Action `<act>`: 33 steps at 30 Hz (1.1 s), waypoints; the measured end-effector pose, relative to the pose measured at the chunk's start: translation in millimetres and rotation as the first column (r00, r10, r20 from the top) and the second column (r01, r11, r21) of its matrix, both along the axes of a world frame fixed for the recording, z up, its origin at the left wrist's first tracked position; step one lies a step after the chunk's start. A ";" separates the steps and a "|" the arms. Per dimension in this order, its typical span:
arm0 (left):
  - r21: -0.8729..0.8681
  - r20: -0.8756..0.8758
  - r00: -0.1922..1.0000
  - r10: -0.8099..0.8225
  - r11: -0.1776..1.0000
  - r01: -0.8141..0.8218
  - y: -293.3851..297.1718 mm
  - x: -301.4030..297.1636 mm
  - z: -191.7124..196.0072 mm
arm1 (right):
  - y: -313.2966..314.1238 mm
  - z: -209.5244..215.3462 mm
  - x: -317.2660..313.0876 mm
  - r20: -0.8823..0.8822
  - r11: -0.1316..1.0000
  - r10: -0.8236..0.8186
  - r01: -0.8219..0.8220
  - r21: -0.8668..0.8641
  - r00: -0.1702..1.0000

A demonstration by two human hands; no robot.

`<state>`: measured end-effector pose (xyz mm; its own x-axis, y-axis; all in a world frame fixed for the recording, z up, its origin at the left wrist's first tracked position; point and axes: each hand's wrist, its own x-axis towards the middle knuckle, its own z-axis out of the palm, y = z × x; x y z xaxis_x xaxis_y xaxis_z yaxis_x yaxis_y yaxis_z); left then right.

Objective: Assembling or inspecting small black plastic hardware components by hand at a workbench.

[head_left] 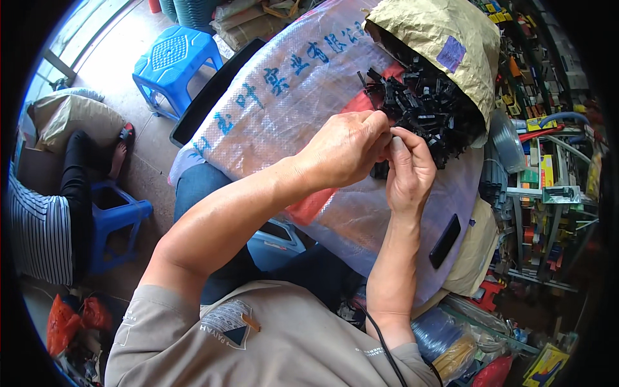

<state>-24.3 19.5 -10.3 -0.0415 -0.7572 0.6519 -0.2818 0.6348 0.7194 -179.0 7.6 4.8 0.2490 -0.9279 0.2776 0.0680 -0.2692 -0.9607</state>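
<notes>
My left hand (348, 148) and my right hand (410, 169) meet over a white woven plastic sheet (271, 90) with a red band. Both are closed, fingertips pinched together. Whatever lies between them is too small and hidden to make out. Just beyond my fingers, a heap of small black plastic parts (429, 97) spills from the mouth of a brown paper sack (451, 29) lying on its side. Several black pieces lie close under my right hand.
A black phone (445, 242) rests on the sheet beside my right forearm. At the left are a blue stool (174, 58) and a person in a striped top (42, 226) seated on another blue stool (119, 222). Crowded racks of goods (548, 168) line the right.
</notes>
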 end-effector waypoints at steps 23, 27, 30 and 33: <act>0.356 0.011 0.974 -0.228 0.911 0.209 -1.0 37.3 20.7 | -5.4 30.5 1.2 -0.276 0.982 0.161 -0.125 0.144 0.948; 0.395 0.119 0.969 -0.218 0.906 0.155 -0.9 36.4 20.9 | -1.2 20.5 3.9 -0.232 0.973 0.167 -0.123 0.195 0.958; 0.423 0.200 0.953 -0.226 0.898 0.124 -2.4 32.5 13.8 | 5.7 10.6 2.7 -0.228 0.978 0.127 -0.083 0.192 0.965; 0.493 -0.237 0.957 -0.165 0.829 0.265 -12.8 36.9 2.8 | 18.8 -8.2 12.1 -0.506 0.991 -0.117 0.137 0.003 0.854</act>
